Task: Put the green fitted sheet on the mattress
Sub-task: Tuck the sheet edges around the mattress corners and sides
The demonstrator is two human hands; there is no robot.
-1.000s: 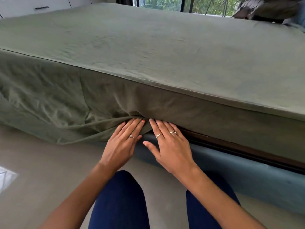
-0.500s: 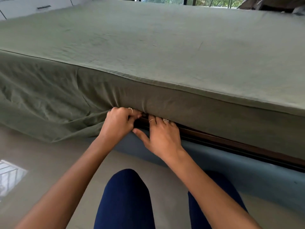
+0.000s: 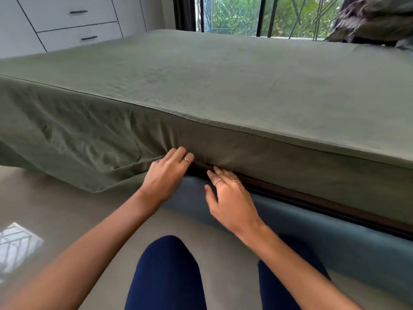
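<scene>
The green fitted sheet (image 3: 223,86) covers the top and near side of the mattress, which it hides. To the right of my hands its lower edge is tucked in above the dark wooden strip (image 3: 312,202). To the left it hangs loose and wrinkled (image 3: 78,153) down to the floor. My left hand (image 3: 167,171) presses its fingertips into the sheet's fold at the mattress's bottom edge. My right hand (image 3: 230,198) hovers just beside it with relaxed, spread fingers whose tips are near the gap under the mattress.
A blue padded bed frame (image 3: 335,231) runs under the mattress. My knees in dark blue trousers (image 3: 167,276) are close to it on the beige floor (image 3: 55,209). White drawers (image 3: 67,19) stand at the back left, a window (image 3: 234,14) behind, dark bedding (image 3: 375,16) at the back right.
My left hand has loosened from a fist on the sheet edge and now presses the fold. My right hand has drawn back out of the gap. The view has lifted.
</scene>
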